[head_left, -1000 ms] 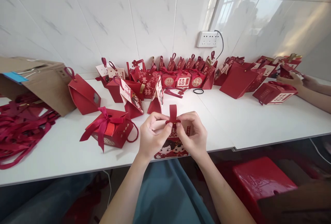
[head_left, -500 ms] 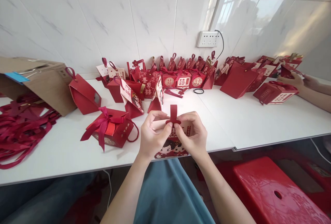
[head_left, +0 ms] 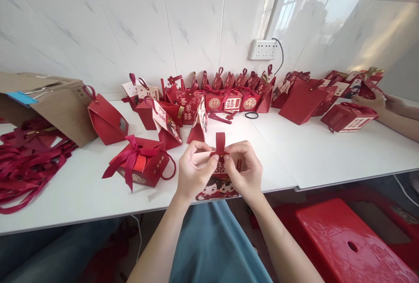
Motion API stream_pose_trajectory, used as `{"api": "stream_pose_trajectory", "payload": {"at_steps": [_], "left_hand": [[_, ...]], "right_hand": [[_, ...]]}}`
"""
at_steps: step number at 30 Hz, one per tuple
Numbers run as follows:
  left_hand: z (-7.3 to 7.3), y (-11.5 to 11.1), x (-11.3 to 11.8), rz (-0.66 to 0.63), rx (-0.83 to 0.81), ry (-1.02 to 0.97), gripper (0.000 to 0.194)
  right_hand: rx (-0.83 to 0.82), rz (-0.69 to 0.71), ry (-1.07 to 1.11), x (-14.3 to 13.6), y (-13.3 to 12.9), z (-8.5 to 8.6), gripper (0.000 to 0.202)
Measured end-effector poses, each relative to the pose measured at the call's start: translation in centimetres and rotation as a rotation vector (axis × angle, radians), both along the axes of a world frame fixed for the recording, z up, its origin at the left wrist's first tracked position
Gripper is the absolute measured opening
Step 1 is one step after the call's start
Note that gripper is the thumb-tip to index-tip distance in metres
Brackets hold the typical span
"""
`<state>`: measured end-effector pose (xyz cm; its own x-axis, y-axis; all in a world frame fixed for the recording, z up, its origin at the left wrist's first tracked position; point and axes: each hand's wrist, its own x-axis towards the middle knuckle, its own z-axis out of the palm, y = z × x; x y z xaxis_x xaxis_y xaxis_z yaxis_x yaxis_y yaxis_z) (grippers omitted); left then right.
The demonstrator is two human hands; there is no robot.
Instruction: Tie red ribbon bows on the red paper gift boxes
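Note:
A red and cream gift box [head_left: 218, 187] with printed cartoon faces stands at the table's front edge. My left hand [head_left: 195, 170] is closed on its upper left side, thumb at the base of the upright red strap loop [head_left: 220, 141]. On the right side of the top, my right hand [head_left: 245, 168] grips the box, its thumb beside the same strap. Left of my hands sits a red box with a ribbon bow [head_left: 140, 161]. Behind them are two tent-shaped boxes, one of them [head_left: 166, 124] with a cartoon print.
Many red boxes [head_left: 232, 100] line the wall. A cardboard box [head_left: 65, 108] and a heap of red ribbons [head_left: 29, 165] are at the left. Another person's hands [head_left: 376, 102] hold a box at the far right. A red stool [head_left: 353, 239] stands below the table.
My right thumb has shifted slightly right, away from the left one, at the strap's base. At the far right, the box in the other person's hands has turned, showing more of its printed side.

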<state>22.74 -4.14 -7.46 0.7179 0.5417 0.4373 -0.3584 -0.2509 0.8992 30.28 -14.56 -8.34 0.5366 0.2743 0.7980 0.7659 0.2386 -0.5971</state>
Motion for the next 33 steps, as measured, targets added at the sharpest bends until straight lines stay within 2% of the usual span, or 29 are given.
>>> {"api": "stream_pose_trajectory", "payload": {"at_steps": [33], "left_hand": [[-0.04, 0.01, 0.00, 0.006, 0.032, -0.021, 0.013]], "right_hand": [[0.006, -0.008, -0.005, -0.09, 0.10, -0.14, 0.019]]}}
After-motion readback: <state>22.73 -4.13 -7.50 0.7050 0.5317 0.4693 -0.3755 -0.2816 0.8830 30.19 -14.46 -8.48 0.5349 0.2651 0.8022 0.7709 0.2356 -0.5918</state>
